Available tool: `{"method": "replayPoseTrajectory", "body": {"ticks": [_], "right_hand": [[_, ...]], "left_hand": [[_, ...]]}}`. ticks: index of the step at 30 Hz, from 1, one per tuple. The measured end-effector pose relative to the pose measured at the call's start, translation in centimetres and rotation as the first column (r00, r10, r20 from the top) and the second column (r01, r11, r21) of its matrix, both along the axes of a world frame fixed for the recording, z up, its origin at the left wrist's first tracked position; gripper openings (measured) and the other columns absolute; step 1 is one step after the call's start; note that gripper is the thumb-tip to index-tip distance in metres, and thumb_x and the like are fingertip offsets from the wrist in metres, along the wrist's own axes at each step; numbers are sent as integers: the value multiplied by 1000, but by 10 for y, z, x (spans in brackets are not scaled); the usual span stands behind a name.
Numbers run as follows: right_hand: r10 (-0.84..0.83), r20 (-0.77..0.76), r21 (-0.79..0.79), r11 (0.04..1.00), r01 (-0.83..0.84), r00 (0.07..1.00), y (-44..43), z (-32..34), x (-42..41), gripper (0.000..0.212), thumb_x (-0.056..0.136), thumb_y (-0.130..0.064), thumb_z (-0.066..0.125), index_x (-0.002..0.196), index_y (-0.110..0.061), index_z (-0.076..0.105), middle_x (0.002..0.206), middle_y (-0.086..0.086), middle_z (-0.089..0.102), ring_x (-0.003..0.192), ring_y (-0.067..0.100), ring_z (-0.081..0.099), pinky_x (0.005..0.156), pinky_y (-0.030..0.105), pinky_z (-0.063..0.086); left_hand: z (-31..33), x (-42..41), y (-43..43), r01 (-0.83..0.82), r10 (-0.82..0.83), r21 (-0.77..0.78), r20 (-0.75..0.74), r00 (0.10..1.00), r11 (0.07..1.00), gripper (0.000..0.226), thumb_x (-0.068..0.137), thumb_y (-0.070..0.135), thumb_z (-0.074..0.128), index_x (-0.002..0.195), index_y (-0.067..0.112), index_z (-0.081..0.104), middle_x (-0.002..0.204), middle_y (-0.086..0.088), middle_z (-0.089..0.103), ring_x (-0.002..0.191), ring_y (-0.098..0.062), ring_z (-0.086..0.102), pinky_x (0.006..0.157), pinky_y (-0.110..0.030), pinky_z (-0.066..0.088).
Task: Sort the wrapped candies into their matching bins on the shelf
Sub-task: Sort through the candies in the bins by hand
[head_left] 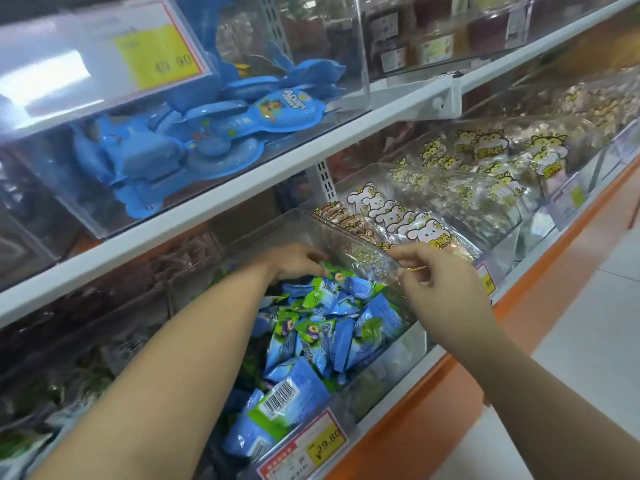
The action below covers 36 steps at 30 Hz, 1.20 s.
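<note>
Candy fills these shelves. High on the left, a clear box [346, 46] holds flat blue packs [207, 140]. Below it, the left hand [298, 263] reaches to the back of the candy bin [391, 362], which is full of blue and green candies [322, 334]. Its fingers bend down by a green candy [337, 275], but I cannot tell if they hold it. Just to the right, the right hand [440, 282] pinches a clear packet [414, 269] with yellow print between thumb and finger. The packet sits right at the clear wall between this bin and the rabbit packets [391, 216]. Farther right lie the cat packets [485, 147].

The clear packet hangs at the wall, so I think it could fall into the wrong bin if the fingers let go too soon. The blue and green pile also sits high at the front. A bump from an arm might push some over the edge and onto the floor.

I count two hands, one pinched packet, two shelf boards and three yellow price tags close by. The blue and green candies are too many to count.
</note>
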State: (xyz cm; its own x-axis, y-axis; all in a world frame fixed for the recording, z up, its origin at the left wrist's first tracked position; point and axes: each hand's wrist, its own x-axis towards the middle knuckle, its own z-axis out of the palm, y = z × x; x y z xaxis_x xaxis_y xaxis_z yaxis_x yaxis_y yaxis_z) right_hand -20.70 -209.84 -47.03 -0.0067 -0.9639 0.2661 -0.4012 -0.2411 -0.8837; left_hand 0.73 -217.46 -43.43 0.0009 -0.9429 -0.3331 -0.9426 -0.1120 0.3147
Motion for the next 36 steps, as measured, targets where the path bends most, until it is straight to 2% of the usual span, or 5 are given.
{"method": "replayPoseTrajectory", "body": {"ticks": [12,22,26,31,36], "right_hand": [[6,-28,19,1000,-6,1000,2,2,-1,29,90,-12,52,104,-35,62,93,-17,60,70,-5,51,66,25,39],[-12,-44,11,1000,12,999,4,4,1,28,90,-12,53,107,-31,64,82,-28,52,71,-5,51,66,26,40],[-19,-52,10,1000,20,998,5,6,2,29,89,-11,52,105,-32,63,85,-23,56,75,5,55,68,27,42],[-21,-59,-3,1000,21,998,13,11,6,28,90,-10,53,111,-26,62,96,-9,61,81,15,57,65,26,38],[26,-188,-226,972,-69,982,42,24,32,27,88,-11,57,113,-19,65,123,-2,59,117,19,48,97,28,31]], "left_hand": [[21,5,34,25,-17,66,-120,993,998,27,95,10,40,93,25,62,112,6,56,108,-9,51,86,-21,35],[9,5,52,110,-145,-140,-267,953,984,17,83,19,72,90,22,57,86,8,53,75,-3,48,71,-18,36],[13,3,62,187,-205,-172,-96,974,967,39,80,23,74,115,22,56,94,11,49,83,-5,50,69,-12,36],[23,4,79,230,-262,-255,-100,960,939,22,82,13,73,101,6,68,74,17,52,60,13,49,61,-6,33],[40,13,114,-11,-140,-437,-313,939,899,15,87,12,66,98,20,59,90,6,61,74,-1,54,70,-14,42]]}}
